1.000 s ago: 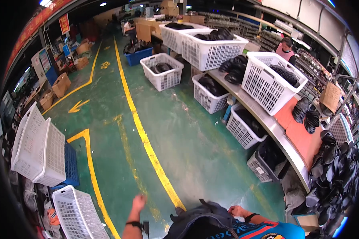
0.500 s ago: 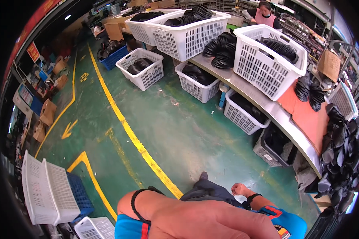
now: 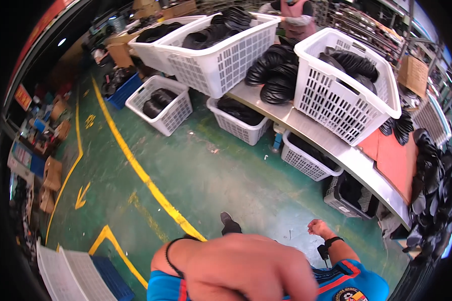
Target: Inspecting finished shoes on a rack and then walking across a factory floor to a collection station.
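My left hand (image 3: 251, 268) fills the lower middle, very close, its back toward me and a dark cord around the wrist. Its fingertips drop past the lower edge, so what they touch is hidden. My right hand (image 3: 320, 228) hangs lower right over the green floor, fingers loosely bent and apart, with nothing visible in it. A black band (image 3: 331, 242) circles that wrist. Nearest to the right hand is a grey crate (image 3: 340, 204) under the metal table (image 3: 311, 122). On the table a white crate (image 3: 326, 100) holds black curved pieces.
Two more white crates (image 3: 226, 67) of black pieces sit farther along the table. A white crate (image 3: 171, 119) and a blue crate (image 3: 123, 93) stand on the floor. Stacked crates (image 3: 70, 273) are lower left. Yellow lines (image 3: 145, 175) mark the floor. Behind the table is a person (image 3: 297, 20).
The view has moved forward and turned, so the table crates appear larger. My left hand has shifted slightly left; my right hand has swung up and right in the picture. A shoe shows farther left.
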